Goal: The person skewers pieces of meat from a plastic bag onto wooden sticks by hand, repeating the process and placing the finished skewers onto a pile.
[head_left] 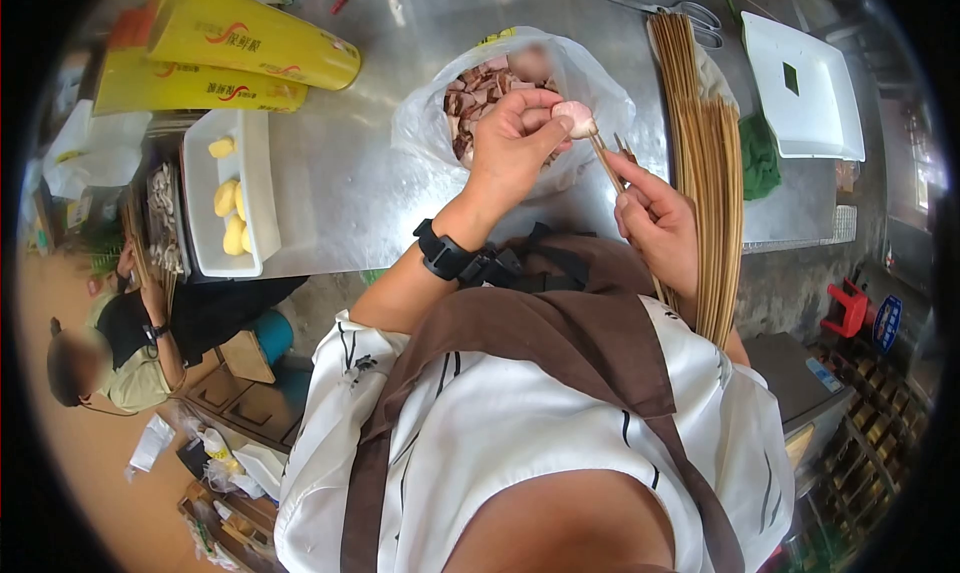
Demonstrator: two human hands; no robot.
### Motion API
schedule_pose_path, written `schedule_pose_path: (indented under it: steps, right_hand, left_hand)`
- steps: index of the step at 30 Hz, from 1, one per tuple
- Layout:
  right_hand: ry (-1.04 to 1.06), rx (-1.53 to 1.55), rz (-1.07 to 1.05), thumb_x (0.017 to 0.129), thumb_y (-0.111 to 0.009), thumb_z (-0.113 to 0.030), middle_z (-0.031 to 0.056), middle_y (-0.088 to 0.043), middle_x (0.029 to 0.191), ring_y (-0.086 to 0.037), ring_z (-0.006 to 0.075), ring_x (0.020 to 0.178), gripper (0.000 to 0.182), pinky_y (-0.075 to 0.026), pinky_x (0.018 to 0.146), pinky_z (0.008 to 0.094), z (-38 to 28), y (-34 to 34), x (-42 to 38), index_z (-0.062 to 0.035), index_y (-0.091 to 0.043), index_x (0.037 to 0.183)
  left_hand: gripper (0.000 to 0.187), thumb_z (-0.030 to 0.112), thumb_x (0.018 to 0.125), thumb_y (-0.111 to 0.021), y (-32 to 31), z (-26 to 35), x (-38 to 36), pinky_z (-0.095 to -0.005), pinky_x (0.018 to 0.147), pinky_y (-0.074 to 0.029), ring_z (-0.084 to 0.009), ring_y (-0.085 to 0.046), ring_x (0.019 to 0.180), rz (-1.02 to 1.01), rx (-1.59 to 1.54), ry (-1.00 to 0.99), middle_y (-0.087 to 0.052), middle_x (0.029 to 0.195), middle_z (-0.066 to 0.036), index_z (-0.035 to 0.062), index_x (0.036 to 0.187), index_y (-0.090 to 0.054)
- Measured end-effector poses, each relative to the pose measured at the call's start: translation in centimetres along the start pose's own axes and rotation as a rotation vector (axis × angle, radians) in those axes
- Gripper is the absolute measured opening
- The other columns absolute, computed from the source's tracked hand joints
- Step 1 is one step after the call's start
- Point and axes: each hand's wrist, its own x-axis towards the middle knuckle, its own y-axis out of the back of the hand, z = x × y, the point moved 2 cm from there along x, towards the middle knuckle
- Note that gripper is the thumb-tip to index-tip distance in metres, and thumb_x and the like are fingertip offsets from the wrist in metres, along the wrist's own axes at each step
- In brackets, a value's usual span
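Note:
Over the clear plastic bag (pixel 415 123) of cut meat pieces (pixel 475 101), my left hand (pixel 515 138) pinches a round pale pink slice (pixel 574 119) between thumb and fingers. My right hand (pixel 655 218) is closed around thin wooden skewers (pixel 608 165), whose upper ends point at the slice. One skewer tip meets the slice's lower right edge; how deep it sits is hidden. Beside my right hand lies a thick bundle of long wooden skewers (pixel 712 173), reaching over the table's front edge.
On the metal table (pixel 340 193) are a white tray (pixel 262 188) with several yellow pieces, yellow packages (pixel 255 38), scissors (pixel 690 11), a green cloth (pixel 760 153) and a white tray (pixel 805 88). At the left, another person (pixel 130 348) holds skewers.

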Motion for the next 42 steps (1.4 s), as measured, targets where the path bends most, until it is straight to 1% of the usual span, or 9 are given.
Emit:
schedule_pose_path:
  steps: [6,16,19,21,24,28,37,40,42]
  right_hand:
    - [-0.008,-0.004,0.01,0.086,-0.051,-0.004,-0.0051,-0.042,0.062,-0.038,0.0022,0.056,0.04,-0.033,0.052,0.0177,0.3,-0.1,0.4,-0.0049,-0.046,0.126]
    - [0.018,0.032,0.016,0.087,-0.049,-0.005,-0.0043,-0.043,0.06,-0.041,0.0036,0.057,0.037,-0.033,0.055,0.0184,0.4,0.1,0.8,-0.005,-0.046,0.124]
    - [0.012,0.02,0.009,0.087,-0.048,-0.005,-0.0041,-0.043,0.06,-0.041,0.0037,0.057,0.036,-0.033,0.055,0.0185,0.3,0.1,1.0,-0.0047,-0.045,0.123]
    - [0.008,0.023,0.004,0.087,-0.048,-0.005,-0.0039,-0.044,0.061,-0.041,0.0037,0.057,0.035,-0.033,0.055,0.0185,0.1,0.1,1.1,-0.0045,-0.045,0.122]
    - [0.01,0.028,0.003,0.087,-0.048,-0.005,-0.0034,-0.044,0.061,-0.041,0.0041,0.057,0.034,-0.033,0.056,0.0187,0.2,0.2,1.2,-0.0043,-0.044,0.121]
    - [0.003,0.035,0.005,0.087,-0.048,-0.005,-0.0031,-0.044,0.061,-0.042,0.0044,0.058,0.034,-0.034,0.057,0.019,0.2,0.3,1.3,-0.004,-0.044,0.121]
    - [0.03,0.078,-0.002,0.088,-0.048,-0.005,-0.0034,-0.045,0.062,-0.042,0.0044,0.059,0.034,-0.034,0.059,0.0191,0.0,0.4,1.3,-0.0036,-0.043,0.122]
    - [0.05,0.079,-0.012,0.088,-0.048,-0.005,-0.0036,-0.045,0.063,-0.042,0.0042,0.06,0.035,-0.034,0.059,0.0189,-0.1,0.4,1.3,-0.0038,-0.043,0.122]
    - [0.056,0.076,-0.019,0.088,-0.048,-0.005,-0.0035,-0.045,0.063,-0.042,0.0042,0.06,0.035,-0.034,0.059,0.0189,-0.1,0.4,1.2,-0.0035,-0.043,0.122]
  left_hand:
    - [0.02,0.002,0.081,-0.059,-0.1,0.2,0.3,-0.0215,0.065,-0.051,-0.0119,-0.061,0.079,-0.018,0.048,0.009,-0.064,0.091,-0.011,-0.0046,0.099,-0.053]
    - [0.017,0.002,0.082,-0.058,-0.4,0.4,0.3,-0.0218,0.066,-0.051,-0.0118,-0.061,0.079,0.017,0.077,-0.043,-0.064,0.09,-0.01,-0.0034,0.098,-0.054]
    - [0.016,0.002,0.082,-0.058,-0.6,0.3,0.2,-0.022,0.068,-0.051,-0.0114,-0.061,0.08,0.031,0.12,-0.075,-0.065,0.09,-0.01,-0.002,0.097,-0.055]
    - [0.015,0.003,0.082,-0.058,-0.7,0.3,0.0,-0.0218,0.07,-0.049,-0.0105,-0.061,0.08,0.02,0.213,-0.171,-0.065,0.09,-0.008,-0.0008,0.097,-0.056]
    - [0.015,0.005,0.083,-0.058,-1.0,0.4,-0.2,-0.0215,0.071,-0.048,-0.0098,-0.061,0.081,-0.032,0.255,-0.235,-0.065,0.09,-0.006,-0.0001,0.098,-0.056]
    - [0.016,-0.001,0.083,-0.056,-1.4,0.6,-0.6,-0.0237,0.076,-0.049,-0.0125,-0.06,0.087,-0.092,0.327,-0.242,-0.064,0.093,-0.01,-0.0022,0.099,-0.055]
    - [0.014,0.0,0.084,-0.054,-1.7,0.7,-0.6,-0.0234,0.074,-0.049,-0.0125,-0.061,0.086,-0.1,0.129,-0.247,-0.065,0.093,-0.01,-0.0024,0.098,-0.054]
    - [0.016,0.0,0.084,-0.054,-1.7,0.9,-0.4,-0.0245,0.074,-0.05,-0.0138,-0.061,0.086,-0.094,0.09,-0.206,-0.064,0.094,-0.011,-0.0028,0.1,-0.054]
    - [0.019,0.0,0.084,-0.055,-1.8,0.9,-0.3,-0.026,0.074,-0.051,-0.0153,-0.061,0.086,-0.03,0.024,-0.163,-0.063,0.094,-0.011,-0.0029,0.103,-0.053]
